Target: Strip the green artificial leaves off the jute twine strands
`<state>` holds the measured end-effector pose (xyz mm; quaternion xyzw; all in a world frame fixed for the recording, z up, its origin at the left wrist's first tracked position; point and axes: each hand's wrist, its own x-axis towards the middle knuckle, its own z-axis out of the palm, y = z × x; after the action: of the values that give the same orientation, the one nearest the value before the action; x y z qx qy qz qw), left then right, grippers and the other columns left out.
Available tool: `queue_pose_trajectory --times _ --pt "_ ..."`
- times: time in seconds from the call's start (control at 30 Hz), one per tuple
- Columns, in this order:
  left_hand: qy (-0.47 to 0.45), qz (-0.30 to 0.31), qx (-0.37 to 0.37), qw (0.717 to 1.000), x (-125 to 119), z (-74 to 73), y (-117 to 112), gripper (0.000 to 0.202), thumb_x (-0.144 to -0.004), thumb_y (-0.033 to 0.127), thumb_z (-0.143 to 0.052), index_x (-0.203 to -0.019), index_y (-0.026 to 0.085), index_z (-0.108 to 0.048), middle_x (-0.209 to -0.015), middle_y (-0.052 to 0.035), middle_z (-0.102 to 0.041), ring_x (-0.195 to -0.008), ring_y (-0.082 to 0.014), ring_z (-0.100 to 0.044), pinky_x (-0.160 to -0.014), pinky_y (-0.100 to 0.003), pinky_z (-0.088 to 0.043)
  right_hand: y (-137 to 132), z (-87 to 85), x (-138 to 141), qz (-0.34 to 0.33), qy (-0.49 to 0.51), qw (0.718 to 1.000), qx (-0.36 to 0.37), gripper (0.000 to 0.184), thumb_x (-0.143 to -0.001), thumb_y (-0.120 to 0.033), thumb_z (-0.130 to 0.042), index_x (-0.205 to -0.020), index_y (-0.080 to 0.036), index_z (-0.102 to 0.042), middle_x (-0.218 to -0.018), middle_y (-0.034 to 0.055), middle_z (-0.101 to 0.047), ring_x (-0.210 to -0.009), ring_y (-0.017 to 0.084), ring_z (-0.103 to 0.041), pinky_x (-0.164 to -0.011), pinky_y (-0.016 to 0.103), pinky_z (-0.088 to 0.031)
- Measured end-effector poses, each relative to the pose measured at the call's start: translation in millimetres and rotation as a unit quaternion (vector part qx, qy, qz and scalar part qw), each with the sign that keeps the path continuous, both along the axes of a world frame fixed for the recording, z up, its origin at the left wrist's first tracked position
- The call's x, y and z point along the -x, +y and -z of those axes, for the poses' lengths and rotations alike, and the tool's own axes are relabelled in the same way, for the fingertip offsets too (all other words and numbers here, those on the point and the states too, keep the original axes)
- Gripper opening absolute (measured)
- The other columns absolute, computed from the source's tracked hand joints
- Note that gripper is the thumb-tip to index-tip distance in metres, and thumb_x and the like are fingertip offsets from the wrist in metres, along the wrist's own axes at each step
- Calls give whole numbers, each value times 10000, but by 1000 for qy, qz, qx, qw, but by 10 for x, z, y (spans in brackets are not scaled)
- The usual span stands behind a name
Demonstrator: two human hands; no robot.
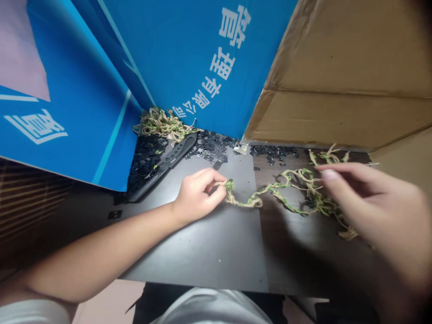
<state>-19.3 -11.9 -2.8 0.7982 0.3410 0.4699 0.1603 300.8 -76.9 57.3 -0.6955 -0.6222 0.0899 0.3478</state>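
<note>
The right hand [381, 209] is nearly pinching, hold unclear; the left hand [200, 194] is pinching leafy twine [251, 204], partly loose, partly tangled.

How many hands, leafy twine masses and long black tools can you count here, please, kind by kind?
Hands: 2 (left hand, right hand)
Leafy twine masses: 2 (corner heap, loose tangle near the right hand)
Long black tool: 1
Total: 5
</note>
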Motion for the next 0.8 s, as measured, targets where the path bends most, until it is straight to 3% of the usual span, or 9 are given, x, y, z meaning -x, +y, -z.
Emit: queue_pose_trajectory --times 0.07,0.13,0.2,0.33,0.43,0.53,0.6,0.7,0.8 --pt "14 13 -3 1000 10 11 -16 134 -802 68 -669 -884 171 -649 -650 60 -554 -549 -58 -477 -533 -181 -375 82 -34 582 -137 144 979 38 258 -944 -447 -672 -1147 -299 -732 -1054 48 -766 -931 198 -716 -839 345 -558" --pt "23 30 -9 999 20 20 -26 133 -831 95 -684 -899 180 -609 -681 57 -570 -565 -59 -498 -549 -180 -396 177 37 1029 -244 283 921 107 394 -945 -440 -669 -1304 -282 -636 -1245 79 -714 -1113 207 -694 -952 356 -565" --pt "27 42 -27 998 30 25 -28 122 -874 129 -680 -900 188 -576 -724 40 -592 -595 -67 -523 -568 -187 -416 273 158 1287 -293 386 857 175 500 -925 -476 -688 -1357 -259 -559 -1294 102 -672 -1104 194 -690 -939 346 -577" --pt "27 41 -53 997 51 33 -14 107 -906 142 -655 -913 196 -563 -765 17 -600 -638 -87 -540 -588 -204 -426 404 342 1356 -331 441 776 306 465 -910 -559 -687 -1186 -198 -589 -791 3 -663 -667 121 -617 -630 253 -515" --pt "46 53 -26 997 58 42 -1 114 -900 129 -649 -911 196 -557 -779 14 -593 -661 -93 -539 -606 -210 -423 437 407 1248 -355 398 794 292 340 -937 -519 -662 -1008 -190 -616 -700 -35 -583 -545 85 -468 -505 224 -370" --pt "73 73 2 995 53 46 8 86 -904 150 -629 -914 196 -557 -786 12 -588 -664 -97 -534 -611 -217 -416 447 489 1144 -365 249 882 162 221 -972 -410 -634 -945 -192 -657 -728 -25 -583 -593 91 -469 -558 233 -367" --pt "78 86 22 993 49 42 9 100 -883 159 -624 -949 198 -560 -791 14 -583 -657 -99 -529 -604 -220 -413 452 558 1093 -365 124 922 43 137 -970 -322 -640 -930 -195 -672 -707 -28 -573 -602 94 -472 -584 238 -360" --pt "77 101 56 990 52 23 3 243 -839 156 -612 -1072 191 -555 -807 17 -573 -669 -107 -540 -616 -227 -433 452 628 1038 -376 24 923 -76 37 -947 -212 -633 -960 -201 -666 -718 -31 -576 -605 92 -490 -606 238 -367" --pt "88 109 62 988 57 -3 2 304 -857 161 -601 -1160 176 -571 -799 16 -568 -674 -111 -548 -622 -232 -442 435 627 997 -408 8 909 -89 171 -915 -174 -606 -1077 -205 -652 -726 -35 -568 -620 105 -516 -632 246 -392"
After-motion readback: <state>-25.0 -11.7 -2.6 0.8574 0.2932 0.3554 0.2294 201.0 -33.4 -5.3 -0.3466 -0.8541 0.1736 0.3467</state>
